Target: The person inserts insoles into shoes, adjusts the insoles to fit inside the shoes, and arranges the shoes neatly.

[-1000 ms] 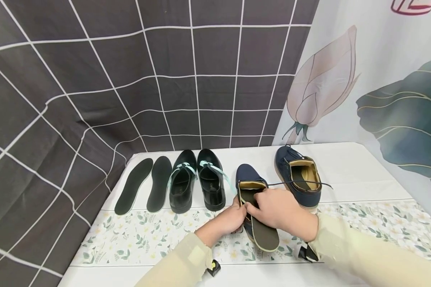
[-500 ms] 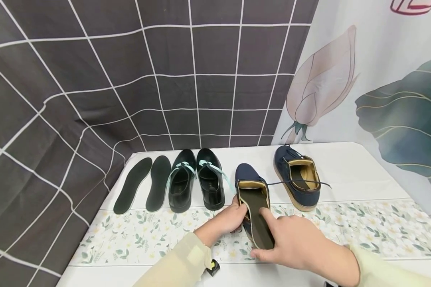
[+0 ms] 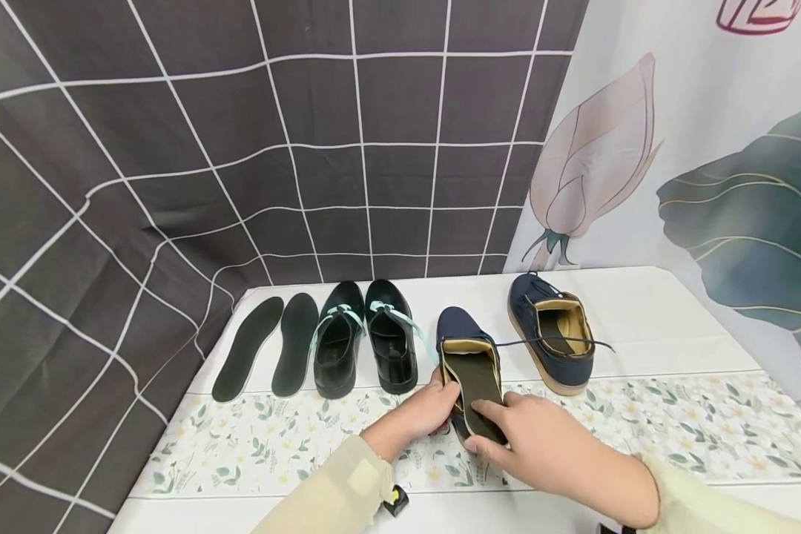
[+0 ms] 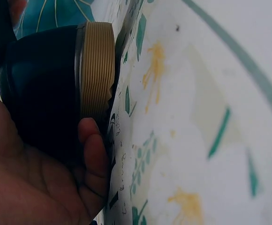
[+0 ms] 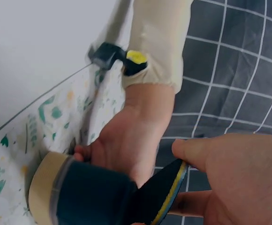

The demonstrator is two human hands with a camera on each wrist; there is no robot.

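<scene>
A navy lace-up shoe [image 3: 458,324] with a tan lining lies toe-away in the middle of the table. My left hand [image 3: 422,409] grips its left side; in the left wrist view the fingers [image 4: 94,159] curl round by the tan sole. A dark insole [image 3: 472,378] lies partly inside the shoe, its heel end raised over the back. At that end my right hand [image 3: 550,443] pinches the insole, thumb at the heel edge and index finger on top. The right wrist view shows the insole's yellow-and-blue edge [image 5: 170,197] between thumb and fingers.
The matching navy shoe [image 3: 569,371] stands to the right, a loose lace [image 3: 517,343] running between the two. Left of my hands are a black shoe [image 3: 337,377], another black shoe [image 3: 400,374] with mint laces, and two dark insoles [image 3: 295,345]. A grey checked cloth [image 3: 400,178] hangs behind.
My right hand has drawn back from the shoe's opening to the insole's heel end. The insole has slid further forward into the shoe. My left hand has kept its grip.
</scene>
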